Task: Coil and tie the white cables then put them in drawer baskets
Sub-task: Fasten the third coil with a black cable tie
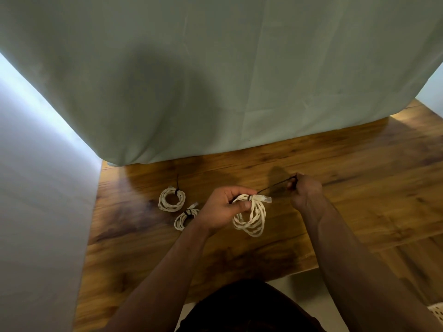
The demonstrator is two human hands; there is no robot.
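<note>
Both forearms [347, 248] reach out from below over the wooden tabletop [359, 188]. The left hand [223, 207] grips the white cable coil [251, 219] at its neck, fingers [233, 191] curled round the bundle, and holds it just above the tabletop. The right hand [303, 190] pinches the free end of the black tie [275, 184], which runs tight from the neck of the coil.

I think the risk is in the pull. If it is too hard or goes sideways, the thin tie may slip out of the pinch, or the bundle may turn in the left hand and one loop may escape the tie.

The coil is cream-white, with several loose, uneven loops hanging down and a pale plug beside the neck. Two tied coils [171, 200] lie on the tabletop to the left.
</note>
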